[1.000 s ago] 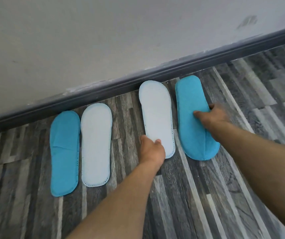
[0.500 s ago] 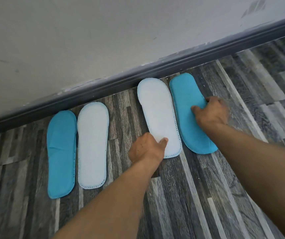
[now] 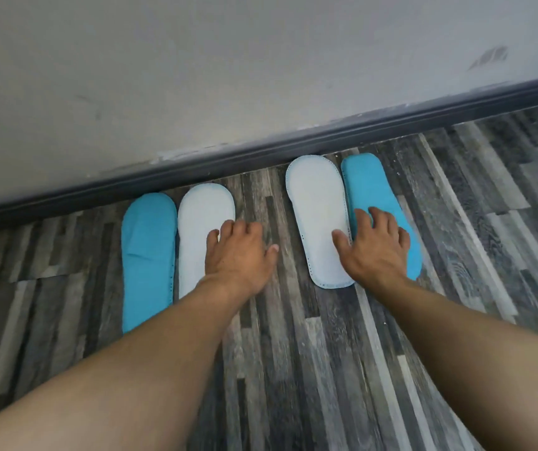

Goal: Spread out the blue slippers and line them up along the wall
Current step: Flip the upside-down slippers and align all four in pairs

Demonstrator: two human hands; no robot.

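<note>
Left hand [image 3: 240, 253]: lay flat, fingers spread, on the near-left pale slipper [image 3: 201, 229].
Right hand [image 3: 375, 249]: splayed flat across the right pale slipper [image 3: 318, 219] and blue slipper [image 3: 370, 190].
Far-left blue slipper [image 3: 147, 255]: untouched.
Slippers: in a row on the floor [image 3: 309, 369], toes at the baseboard [image 3: 261, 154].

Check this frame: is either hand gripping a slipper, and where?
Neither grips. The left hand lies open, fingers on the second slipper; the right hand lies flat across the two right slippers.
</note>
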